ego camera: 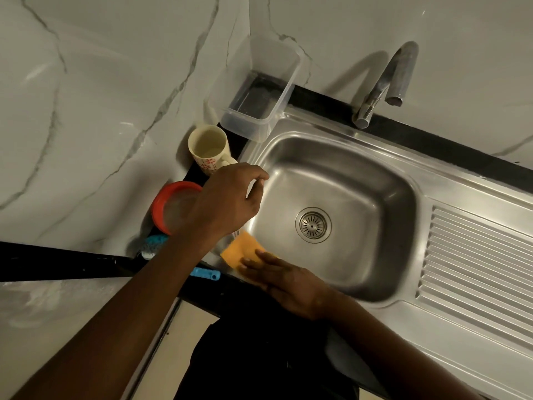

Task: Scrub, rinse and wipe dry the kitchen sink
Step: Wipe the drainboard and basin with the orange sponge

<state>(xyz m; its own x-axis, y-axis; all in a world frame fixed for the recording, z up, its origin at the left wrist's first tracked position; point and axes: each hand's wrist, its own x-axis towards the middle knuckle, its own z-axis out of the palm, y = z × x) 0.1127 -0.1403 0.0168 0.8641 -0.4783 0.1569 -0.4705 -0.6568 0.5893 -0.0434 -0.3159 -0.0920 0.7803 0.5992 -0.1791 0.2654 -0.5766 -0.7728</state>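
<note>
The stainless steel sink (360, 174) fills the middle of the view, its drain (313, 225) at the bottom of the bowl. An orange cloth (240, 249) lies flat on the sink's near-left rim. My right hand (284, 280) presses flat on that cloth, fingers stretched over its near edge. My left hand (227, 200) hovers above the sink's left rim with fingers loosely curled and nothing in it. The tap (386, 79) stands at the back, with its spout over the rim and no water running.
A clear plastic container (259, 93) sits at the sink's back-left corner. A cream mug (210, 150) and a red-rimmed lid (170, 206) stand on the left counter. A blue brush (203, 273) lies near the front edge. The ribbed draining board (473, 258) lies to the right.
</note>
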